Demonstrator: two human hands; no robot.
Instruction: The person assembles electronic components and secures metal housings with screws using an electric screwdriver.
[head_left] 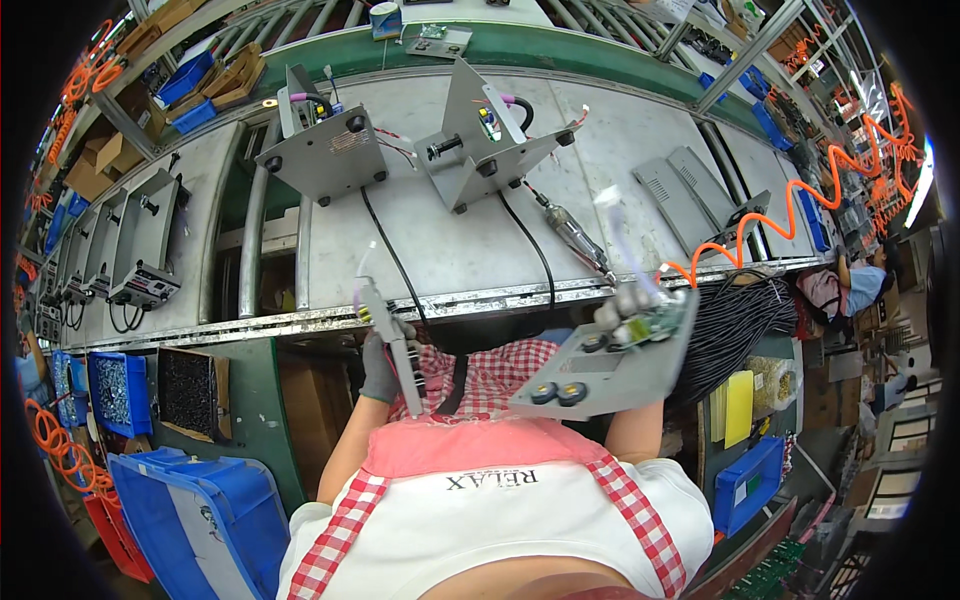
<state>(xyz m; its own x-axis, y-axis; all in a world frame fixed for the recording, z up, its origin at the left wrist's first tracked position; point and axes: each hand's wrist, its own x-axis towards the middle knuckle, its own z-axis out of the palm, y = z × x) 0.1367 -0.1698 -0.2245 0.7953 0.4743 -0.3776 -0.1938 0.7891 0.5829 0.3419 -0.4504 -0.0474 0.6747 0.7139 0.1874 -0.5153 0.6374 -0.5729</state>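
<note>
Left grip (380, 371) holds a slim panel (396, 340), right grip (621, 305) a flat metal plate (625, 380).

Before the pale workbench (335, 265), a slim grey part (396, 350) partly hides the left hand (379, 372), and a wider grey plate (635, 375) covers much of the right hand (622, 304). Over the workbench, a white-tipped wire (627, 245) blurs; beyond the workbench's right end, a co-worker (866, 287) shows too small for detail.

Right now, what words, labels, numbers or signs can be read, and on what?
White shirt: dark lettering, upside down in view; wording not copied here.
Left standing grey housing: small print, too small to read.
Blue-and-white tub: markings too small to read.
</note>
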